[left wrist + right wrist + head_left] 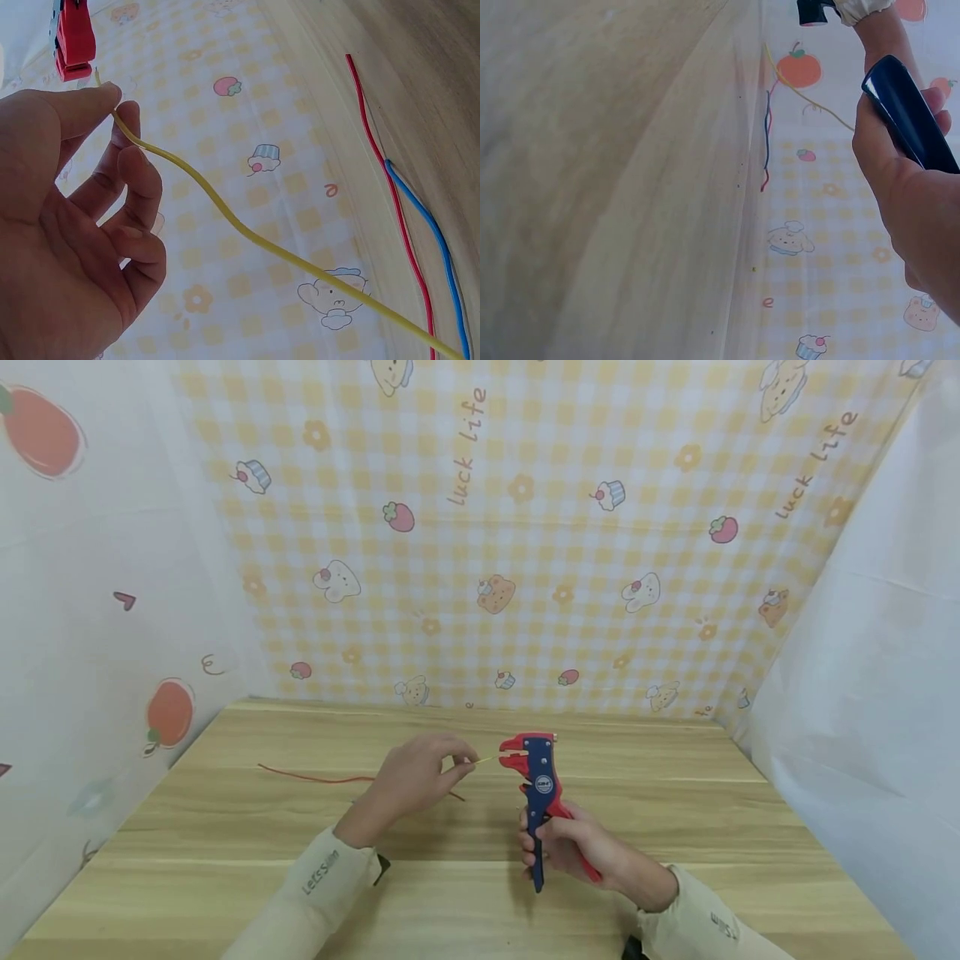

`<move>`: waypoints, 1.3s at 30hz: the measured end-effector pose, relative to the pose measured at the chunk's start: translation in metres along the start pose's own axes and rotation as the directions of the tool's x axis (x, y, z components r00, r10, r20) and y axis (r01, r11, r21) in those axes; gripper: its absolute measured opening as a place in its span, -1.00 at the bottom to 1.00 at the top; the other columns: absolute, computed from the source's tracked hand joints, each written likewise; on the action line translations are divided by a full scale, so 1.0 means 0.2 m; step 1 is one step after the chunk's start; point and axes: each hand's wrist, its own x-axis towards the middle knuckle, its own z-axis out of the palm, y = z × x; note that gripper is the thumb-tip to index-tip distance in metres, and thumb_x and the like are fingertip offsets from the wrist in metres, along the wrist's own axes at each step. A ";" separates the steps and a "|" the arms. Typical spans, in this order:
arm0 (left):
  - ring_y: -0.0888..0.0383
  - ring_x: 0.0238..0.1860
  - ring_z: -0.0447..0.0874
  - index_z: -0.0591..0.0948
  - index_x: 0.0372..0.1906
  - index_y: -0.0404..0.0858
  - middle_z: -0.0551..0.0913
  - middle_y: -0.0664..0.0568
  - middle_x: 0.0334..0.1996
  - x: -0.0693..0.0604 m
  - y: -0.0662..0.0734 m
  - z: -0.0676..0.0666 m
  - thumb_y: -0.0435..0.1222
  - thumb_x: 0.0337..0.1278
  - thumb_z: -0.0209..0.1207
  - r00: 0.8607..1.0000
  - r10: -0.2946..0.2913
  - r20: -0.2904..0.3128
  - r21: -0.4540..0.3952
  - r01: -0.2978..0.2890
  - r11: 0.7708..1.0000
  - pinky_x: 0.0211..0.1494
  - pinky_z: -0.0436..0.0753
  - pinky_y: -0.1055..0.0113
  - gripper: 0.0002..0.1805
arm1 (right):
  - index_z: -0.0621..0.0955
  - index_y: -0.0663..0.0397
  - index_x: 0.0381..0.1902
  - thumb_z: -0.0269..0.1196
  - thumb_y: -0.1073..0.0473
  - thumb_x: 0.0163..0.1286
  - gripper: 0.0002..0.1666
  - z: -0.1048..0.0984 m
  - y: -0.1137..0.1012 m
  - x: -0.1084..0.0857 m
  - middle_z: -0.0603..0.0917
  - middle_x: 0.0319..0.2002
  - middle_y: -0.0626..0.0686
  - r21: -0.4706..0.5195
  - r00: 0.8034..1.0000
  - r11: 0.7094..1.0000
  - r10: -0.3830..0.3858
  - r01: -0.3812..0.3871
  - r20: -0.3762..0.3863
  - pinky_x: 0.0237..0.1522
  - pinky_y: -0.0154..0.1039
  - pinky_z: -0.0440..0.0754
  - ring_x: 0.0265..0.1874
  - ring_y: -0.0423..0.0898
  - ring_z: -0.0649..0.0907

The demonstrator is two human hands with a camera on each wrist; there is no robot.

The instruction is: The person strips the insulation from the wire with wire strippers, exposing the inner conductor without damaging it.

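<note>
1. Head view: pinches the yellow wire between thumb and index finger of the left hand, with barely any gap between the tips. Leaves a short, thin, straight length beyond those fingertips, pointing at the mouth of the wire stripper; cannot tell whether touching the jaws or just short of them.
2. Head view: wraps the right hand around the stripper, with fingers curled about the blue handle and thumb laid across. Holds it roughly upright, with its blue-and-red head above the right fingers and its slightly parted red jaws facing the left fingertips.
3. Head view: shows also a red wire on the wooden tabletop, passing behind the left hand and reappearing just below its fingertips.
4. Left wrist view: grips the yellow wire near its thin tip, with the other left fingers loosely bent. Past the pinch, bends, then curves smoothly away to the lower right. Includes a blue wire beside the red one, well apart from the fingers.
5. Right wrist view: shows right fingers closed round the dark blue handle; cannot tell the left fingers' state here, being hidden.
</note>
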 end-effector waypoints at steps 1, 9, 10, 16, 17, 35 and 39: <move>0.32 -0.62 0.35 0.75 -0.22 0.08 0.68 0.36 -0.36 0.00 0.00 0.00 -0.15 0.23 0.31 1.000 0.001 0.005 -0.001 -0.001 1.000 -0.64 0.30 0.40 -0.93 | 0.39 0.12 -0.01 -0.13 0.37 0.40 -0.73 0.00 0.00 0.00 0.56 -0.25 -0.02 0.003 1.000 1.000 0.000 0.000 0.001 0.03 -0.05 0.58 -0.23 -0.12 0.59; 0.28 -0.48 0.47 0.76 -0.20 0.03 0.67 0.35 -0.37 0.00 -0.02 0.00 -0.17 0.24 0.31 0.998 -0.007 0.055 -0.015 0.007 1.000 -0.66 0.27 0.38 -0.92 | 0.38 0.11 -0.01 -0.13 0.36 0.40 -0.74 0.00 -0.01 -0.02 0.56 -0.26 -0.03 0.010 1.000 1.000 0.018 -0.018 -0.010 0.03 -0.05 0.58 -0.24 -0.12 0.58; 0.29 -0.51 0.43 0.76 -0.20 0.03 0.67 0.35 -0.37 0.00 -0.02 0.00 -0.17 0.24 0.31 0.998 -0.009 0.061 -0.016 0.010 1.000 -0.66 0.26 0.38 -0.91 | 0.38 0.11 0.00 -0.13 0.35 0.40 -0.74 0.00 -0.01 -0.02 0.55 -0.26 -0.03 0.009 1.000 1.000 0.019 -0.019 -0.011 0.03 -0.05 0.58 -0.24 -0.12 0.58; 0.31 -0.49 0.43 0.75 -0.21 0.05 0.66 0.36 -0.41 -0.01 -0.01 -0.01 -0.16 0.24 0.31 0.995 -0.016 0.095 -0.015 0.017 1.000 -0.64 0.29 0.38 -0.93 | 0.39 0.11 -0.01 -0.12 0.35 0.40 -0.74 0.01 -0.02 -0.03 0.55 -0.25 -0.03 0.008 1.000 1.000 0.018 -0.018 -0.010 0.04 -0.04 0.58 -0.25 -0.13 0.59; 0.31 -0.47 0.44 0.75 -0.21 0.05 0.65 0.36 -0.41 -0.01 -0.01 -0.01 -0.16 0.24 0.31 0.995 -0.017 0.101 -0.014 0.018 1.000 -0.64 0.30 0.38 -0.93 | 0.40 0.11 -0.02 -0.13 0.35 0.40 -0.74 0.01 -0.02 -0.03 0.55 -0.25 -0.03 0.012 1.000 1.000 0.016 -0.016 -0.005 0.04 -0.04 0.59 -0.26 -0.13 0.59; 0.29 -0.46 0.47 0.68 -0.38 0.08 0.63 0.39 -0.43 -0.03 -0.03 0.02 -0.17 0.21 0.33 0.976 -0.022 0.217 -0.046 0.033 0.998 -0.49 0.44 0.31 -0.92 | 0.41 0.11 -0.02 -0.13 0.36 0.38 -0.73 0.04 -0.01 -0.05 0.55 -0.26 -0.03 0.025 1.000 1.000 0.010 -0.010 -0.003 0.03 -0.04 0.58 -0.26 -0.13 0.59; 0.28 -0.47 0.47 0.68 -0.38 0.08 0.64 0.37 -0.42 -0.03 -0.04 0.04 -0.18 0.21 0.33 0.970 -0.036 0.242 -0.048 0.049 0.998 -0.48 0.44 0.30 -0.92 | 0.39 0.09 -0.02 -0.11 0.35 0.39 -0.75 0.04 -0.01 -0.06 0.54 -0.26 -0.04 0.013 0.999 0.999 0.034 -0.034 -0.024 0.04 -0.03 0.57 -0.26 -0.13 0.58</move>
